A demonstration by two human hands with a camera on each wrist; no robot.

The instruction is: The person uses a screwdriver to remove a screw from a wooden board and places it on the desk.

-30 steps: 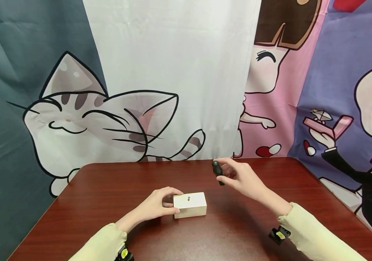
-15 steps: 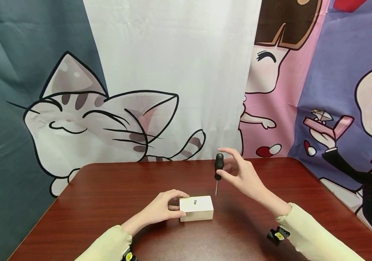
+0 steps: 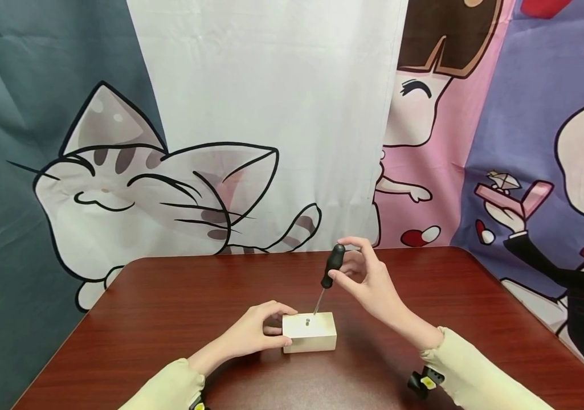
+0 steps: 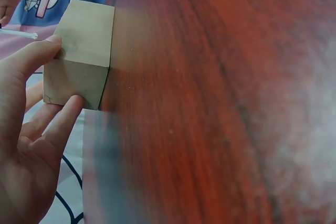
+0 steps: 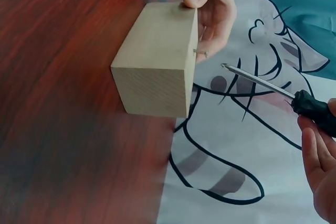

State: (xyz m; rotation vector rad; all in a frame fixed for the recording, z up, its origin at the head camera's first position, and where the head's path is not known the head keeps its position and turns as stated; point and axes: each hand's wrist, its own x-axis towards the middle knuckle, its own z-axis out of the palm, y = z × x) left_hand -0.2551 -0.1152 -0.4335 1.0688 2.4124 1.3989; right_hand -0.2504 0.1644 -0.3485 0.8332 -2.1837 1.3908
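A pale wooden block (image 3: 310, 342) lies on the table, and a small screw (image 5: 201, 52) stands up from its top face. My left hand (image 3: 257, 331) grips the block's left end between thumb and fingers; the left wrist view shows the thumb and fingertips on the block (image 4: 84, 35). In my right hand (image 3: 371, 282) is a screwdriver with a black handle (image 3: 333, 265), held tilted by thumb and fingers. Its metal shaft (image 5: 257, 81) points down toward the screw. In the right wrist view the tip is near the screw head but apart from it.
The reddish-brown wooden table (image 3: 194, 290) extends around the block on all sides. Behind its far edge hangs a cloth backdrop (image 3: 271, 85) printed with a cartoon cat and figures.
The block has slid a little right and nearer with my left hand. My right hand has turned the screwdriver tip-down and brought it left and down, over the block.
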